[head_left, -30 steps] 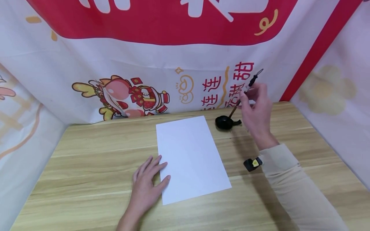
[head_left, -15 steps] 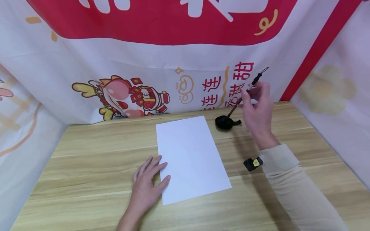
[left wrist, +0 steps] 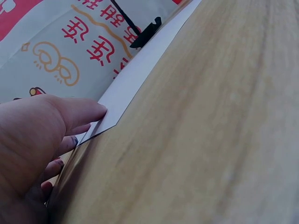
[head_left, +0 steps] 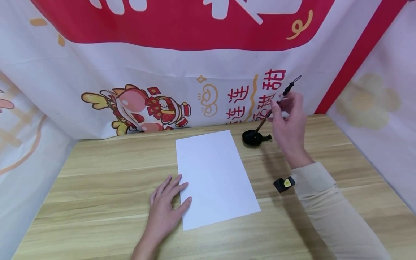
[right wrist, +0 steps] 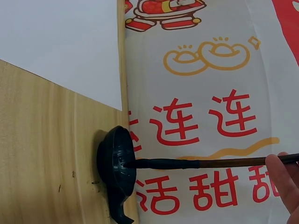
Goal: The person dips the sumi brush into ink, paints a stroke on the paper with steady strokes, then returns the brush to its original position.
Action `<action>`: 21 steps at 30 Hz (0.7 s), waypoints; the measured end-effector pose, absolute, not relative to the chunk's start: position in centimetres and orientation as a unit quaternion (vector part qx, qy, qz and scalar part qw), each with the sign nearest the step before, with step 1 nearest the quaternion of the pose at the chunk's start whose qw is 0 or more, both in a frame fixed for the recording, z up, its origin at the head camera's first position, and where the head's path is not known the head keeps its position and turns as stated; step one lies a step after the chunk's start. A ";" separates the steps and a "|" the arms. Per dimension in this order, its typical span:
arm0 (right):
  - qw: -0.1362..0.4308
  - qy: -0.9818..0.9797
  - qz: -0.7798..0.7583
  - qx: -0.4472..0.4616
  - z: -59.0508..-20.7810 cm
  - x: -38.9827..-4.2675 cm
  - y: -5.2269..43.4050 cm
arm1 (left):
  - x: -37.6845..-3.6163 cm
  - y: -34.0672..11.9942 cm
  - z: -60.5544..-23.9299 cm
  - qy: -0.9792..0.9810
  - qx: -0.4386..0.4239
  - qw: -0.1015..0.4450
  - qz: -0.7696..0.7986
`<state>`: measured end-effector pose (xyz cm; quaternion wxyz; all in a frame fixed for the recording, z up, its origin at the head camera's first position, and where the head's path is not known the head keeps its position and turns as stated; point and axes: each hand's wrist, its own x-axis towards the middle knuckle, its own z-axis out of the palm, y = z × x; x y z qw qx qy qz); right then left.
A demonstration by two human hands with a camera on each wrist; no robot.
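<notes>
Your right hand (head_left: 290,124) pinches the brush (head_left: 272,110), slanted down-left with its tip in the ink dish (head_left: 252,138), while your left hand (head_left: 164,209) lies flat, fingers straight, on the nearer paper (head_left: 214,177).

The left hand (head_left: 164,211) is lying flat, palm down, with its fingers (left wrist: 79,112) straight and slightly spread, pointing forward and to the right. The right hand (head_left: 289,124) is raised above the surface, its fingers (right wrist: 282,179) curling into a pinch grip. The right forearm, in a beige fabric sleeve (head_left: 328,209), is extending forward from the lower right.
</notes>
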<state>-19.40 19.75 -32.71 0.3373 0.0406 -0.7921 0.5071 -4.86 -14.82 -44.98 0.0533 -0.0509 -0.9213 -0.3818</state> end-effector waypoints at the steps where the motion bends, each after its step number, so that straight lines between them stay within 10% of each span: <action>1: 0.341 -0.788 0.512 0.040 -32.6 -19.5 19.8 | -4.9 -14.8 -45.0 -0.921 -0.051 0.053 -0.381; 21: 0.380 -0.776 0.503 -0.004 -32.4 -19.5 20.7 | -4.9 -14.8 -45.0 -0.922 -0.051 0.051 -0.380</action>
